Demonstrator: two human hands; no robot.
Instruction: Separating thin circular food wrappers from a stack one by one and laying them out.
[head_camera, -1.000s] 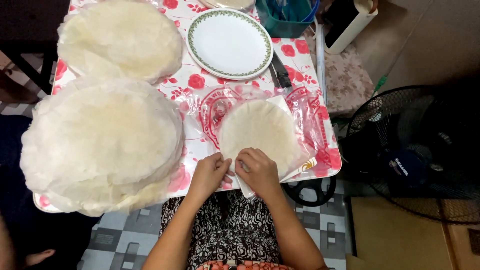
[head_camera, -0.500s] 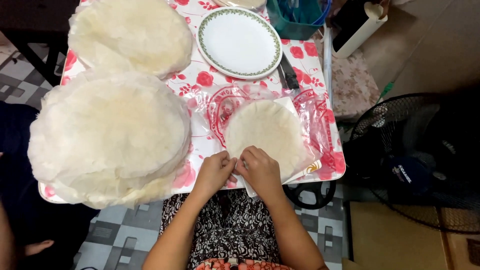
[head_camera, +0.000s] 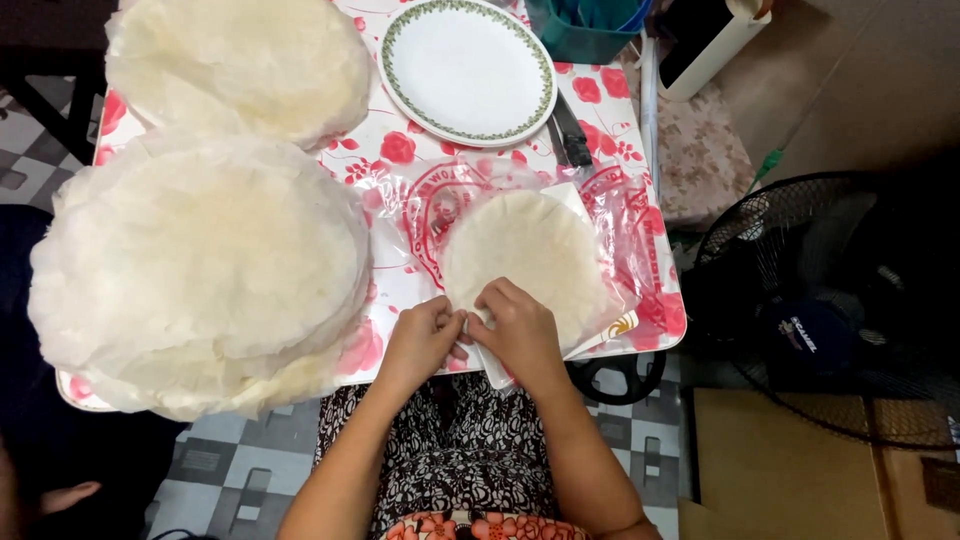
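far left: a big stack of thin round wrappers (head_camera: 200, 270) covers the left half of the flowered table (head_camera: 655, 320), with a second stack (head_camera: 240, 65) behind it.
middle back: a white plate with a green rim (head_camera: 468, 68) sits bare, just behind the work spot.
left hand: the left hand (head_camera: 425, 340) pinches the near edge of the small wrapper pile (head_camera: 525, 255), fingertips closed on it as far as can be seen.
right hand: the right hand (head_camera: 520, 335) is touching the left one, fingers curled down onto the same near edge (what is under them is hidden).
where the pile is: it lies on a clear plastic bag with red print (head_camera: 440, 205), at the near right part of the table, in front of the person.
step in hand: judging by the pinch, one sheet is being worked loose from the pile's edge.
next move calls for: a slow, even peel, since sheets this thin probably tear easily.
right edge: a dark floor fan (head_camera: 830, 300) stands beside the table.
against half a second ago: both hands sit at the same edge in nearly the same pose; the view has only shifted slightly, and no sheet is visibly lifted.
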